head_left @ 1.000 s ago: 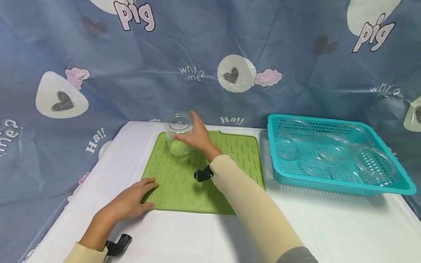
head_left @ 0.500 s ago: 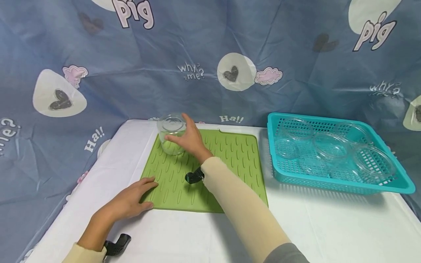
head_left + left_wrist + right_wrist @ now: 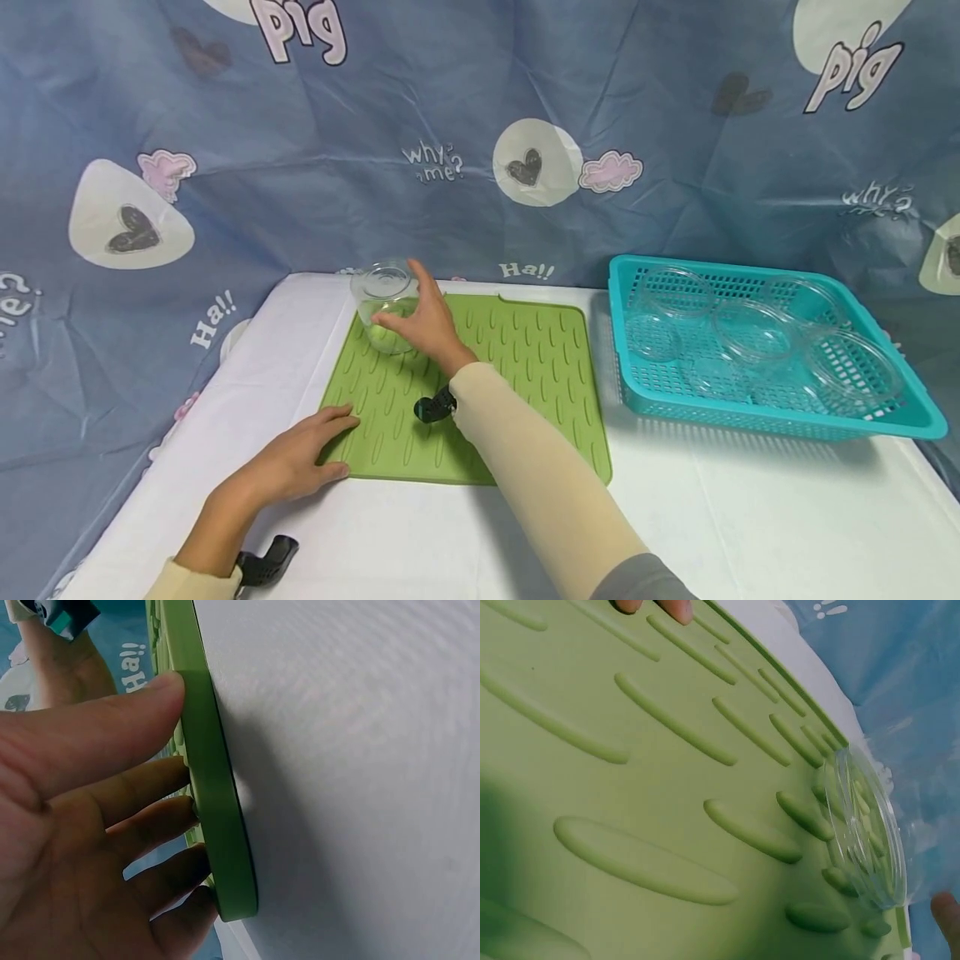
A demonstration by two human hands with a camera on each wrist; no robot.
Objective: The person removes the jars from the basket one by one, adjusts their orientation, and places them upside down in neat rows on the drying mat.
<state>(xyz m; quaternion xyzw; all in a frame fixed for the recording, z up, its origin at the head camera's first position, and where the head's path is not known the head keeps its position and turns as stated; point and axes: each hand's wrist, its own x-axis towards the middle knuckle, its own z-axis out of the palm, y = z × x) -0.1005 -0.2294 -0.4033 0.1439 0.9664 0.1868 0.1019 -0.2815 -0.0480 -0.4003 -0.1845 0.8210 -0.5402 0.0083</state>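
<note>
A clear cup (image 3: 384,287) is upside down at the far left corner of a green ridged mat (image 3: 517,375). My right hand (image 3: 426,321) holds the cup from its right side, thumb toward me; the other fingers are partly hidden. In the right wrist view the cup's rim (image 3: 866,832) is against the mat, with a fingertip beside its wall. My left hand (image 3: 300,454) rests at the mat's near left corner, fingers spread loosely. The left wrist view has its thumb (image 3: 142,712) and fingertips touching the mat's edge.
A turquoise basket (image 3: 750,417) with several clear cups (image 3: 753,329) lying in it stands on the right of the white-covered table (image 3: 690,508). Behind hangs a blue printed cloth (image 3: 450,92).
My right hand has moved the cup a little to the left, to the mat's far left corner. The left hand has stayed in place.
</note>
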